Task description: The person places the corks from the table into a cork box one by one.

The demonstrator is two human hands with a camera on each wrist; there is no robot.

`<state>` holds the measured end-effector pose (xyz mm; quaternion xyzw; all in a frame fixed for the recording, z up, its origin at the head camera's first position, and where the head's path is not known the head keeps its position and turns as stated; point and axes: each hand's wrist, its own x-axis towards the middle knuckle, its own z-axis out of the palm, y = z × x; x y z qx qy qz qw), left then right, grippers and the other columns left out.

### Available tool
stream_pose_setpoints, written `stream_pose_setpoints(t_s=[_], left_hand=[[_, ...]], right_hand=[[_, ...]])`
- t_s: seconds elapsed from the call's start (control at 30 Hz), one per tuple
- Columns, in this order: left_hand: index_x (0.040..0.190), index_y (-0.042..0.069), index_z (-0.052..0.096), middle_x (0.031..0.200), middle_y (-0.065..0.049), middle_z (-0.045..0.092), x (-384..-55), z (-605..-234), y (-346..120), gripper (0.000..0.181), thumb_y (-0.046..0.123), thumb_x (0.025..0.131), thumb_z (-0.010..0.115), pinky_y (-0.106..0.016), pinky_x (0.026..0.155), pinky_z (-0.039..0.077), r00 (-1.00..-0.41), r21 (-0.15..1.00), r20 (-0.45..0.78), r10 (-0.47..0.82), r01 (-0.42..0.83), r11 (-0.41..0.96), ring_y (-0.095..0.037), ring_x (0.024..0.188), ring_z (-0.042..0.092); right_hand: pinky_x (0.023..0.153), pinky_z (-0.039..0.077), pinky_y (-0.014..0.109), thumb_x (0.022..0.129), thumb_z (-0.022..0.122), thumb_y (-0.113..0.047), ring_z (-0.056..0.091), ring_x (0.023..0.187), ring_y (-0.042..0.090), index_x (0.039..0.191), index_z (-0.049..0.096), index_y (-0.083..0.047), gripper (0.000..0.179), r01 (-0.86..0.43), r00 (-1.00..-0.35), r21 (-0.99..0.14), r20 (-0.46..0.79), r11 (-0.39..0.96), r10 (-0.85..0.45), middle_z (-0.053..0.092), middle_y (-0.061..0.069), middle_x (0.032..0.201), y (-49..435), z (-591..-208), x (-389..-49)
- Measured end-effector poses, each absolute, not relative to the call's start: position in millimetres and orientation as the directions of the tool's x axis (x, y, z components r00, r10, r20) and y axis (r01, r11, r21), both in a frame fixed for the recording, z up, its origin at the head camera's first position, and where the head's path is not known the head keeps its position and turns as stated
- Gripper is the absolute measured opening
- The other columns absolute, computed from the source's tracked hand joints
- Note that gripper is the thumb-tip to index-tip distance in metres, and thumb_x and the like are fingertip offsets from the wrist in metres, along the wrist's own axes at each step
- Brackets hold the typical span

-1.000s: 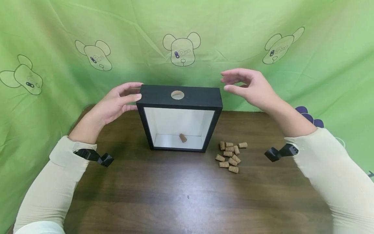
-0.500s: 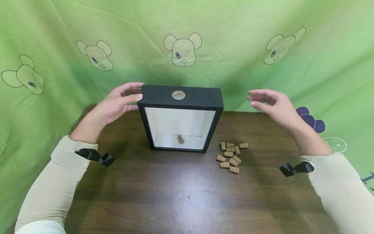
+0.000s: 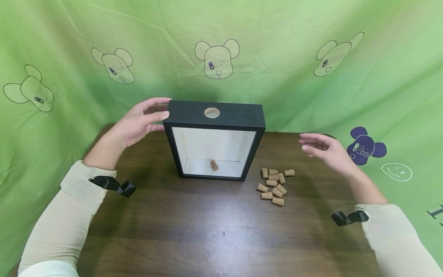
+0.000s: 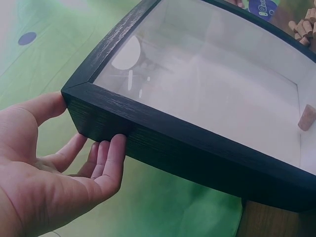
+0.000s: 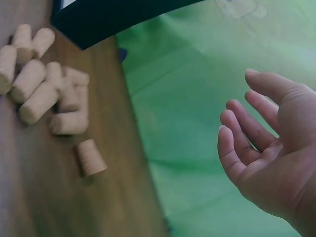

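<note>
A black-framed display box [image 3: 214, 121] stands upright on the table, with a clear front, white inside and a round hole [image 3: 212, 112] in its top. One cork [image 3: 214, 165] lies on its floor. My left hand [image 3: 138, 119] holds the box by its upper left corner; in the left wrist view the thumb is at the corner and the fingertips touch the side. My right hand [image 3: 323, 150] is in the air right of the box, fingers loosely bent, nothing in them. Several loose corks [image 3: 271, 182] lie on the table between the box and that hand.
The brown wooden table [image 3: 194, 231] reaches back to a green cloth curtain [image 3: 270, 57] printed with bear heads. A black camera mount sits on each wrist, the left one [image 3: 114, 186] and the right one [image 3: 349, 218].
My right hand has come away from beside the box top, moving right and down. The cork inside has shifted slightly on the box floor. The left hand keeps its place.
</note>
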<state>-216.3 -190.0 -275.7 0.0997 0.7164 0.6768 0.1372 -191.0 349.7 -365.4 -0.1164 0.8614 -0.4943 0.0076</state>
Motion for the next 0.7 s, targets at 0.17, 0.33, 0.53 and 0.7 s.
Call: stream_pose_setpoints(t_s=[0.17, 0.33, 0.53, 0.7], left_hand=[[0.154, 0.004, 0.037, 0.146, -0.012, 0.04, -216.7, -276.0, -190.2, 0.056, 0.008, 0.102, 0.058, -0.027, 0.093, 0.054, -0.942, 0.997, -0.059, 0.329, -0.043, 0.056, -0.016, 0.112, 0.059], [0.154, 0.004, 0.037, 0.148, -0.013, 0.039, -217.1, -276.1, -190.0, 0.056, 0.008, 0.102, 0.058, -0.027, 0.093, 0.053, -0.941, 0.998, -0.053, 0.334, -0.037, 0.055, -0.018, 0.114, 0.058], [0.155, 0.005, 0.037, 0.15, -0.013, 0.036, -216.8, -276.0, -190.1, 0.056, 0.008, 0.103, 0.058, -0.027, 0.094, 0.053, -0.942, 0.997, -0.065, 0.328, -0.045, 0.07, -0.021, 0.122, 0.052], [0.155, 0.005, 0.036, 0.152, -0.014, 0.034, -217.1, -275.9, -189.6, 0.057, 0.009, 0.103, 0.057, -0.027, 0.095, 0.053, -0.943, 0.996, -0.071, 0.326, -0.049, 0.077, -0.023, 0.125, 0.049]], right_hand=[[0.078, 0.058, 0.022, 0.097, 0.067, -0.001, 0.067, 0.1, 0.001, 0.137, 0.06, -0.005, 0.041, -0.213, -0.964, -0.866, 0.112, 0.453, -0.239, 0.067, -0.022, 0.118, 358.0, -393.7, -189.3], [0.078, 0.058, 0.023, 0.097, 0.068, -0.004, 0.068, 0.099, 0.004, 0.136, 0.062, -0.009, 0.04, -0.198, -0.962, -0.879, 0.09, 0.434, -0.257, 0.067, -0.021, 0.117, 364.1, -417.4, -188.6], [0.076, 0.059, 0.027, 0.097, 0.07, -0.008, 0.066, 0.097, 0.0, 0.136, 0.059, 0.0, 0.041, -0.146, -0.969, -0.865, 0.028, 0.48, -0.244, 0.07, -0.014, 0.116, 366.5, -434.4, -188.9], [0.074, 0.06, 0.029, 0.098, 0.069, -0.011, 0.064, 0.095, -0.003, 0.14, 0.051, 0.011, 0.051, -0.12, -0.968, -0.834, -0.023, 0.539, -0.251, 0.064, 0.026, 0.126, 364.1, -443.1, -188.3]])
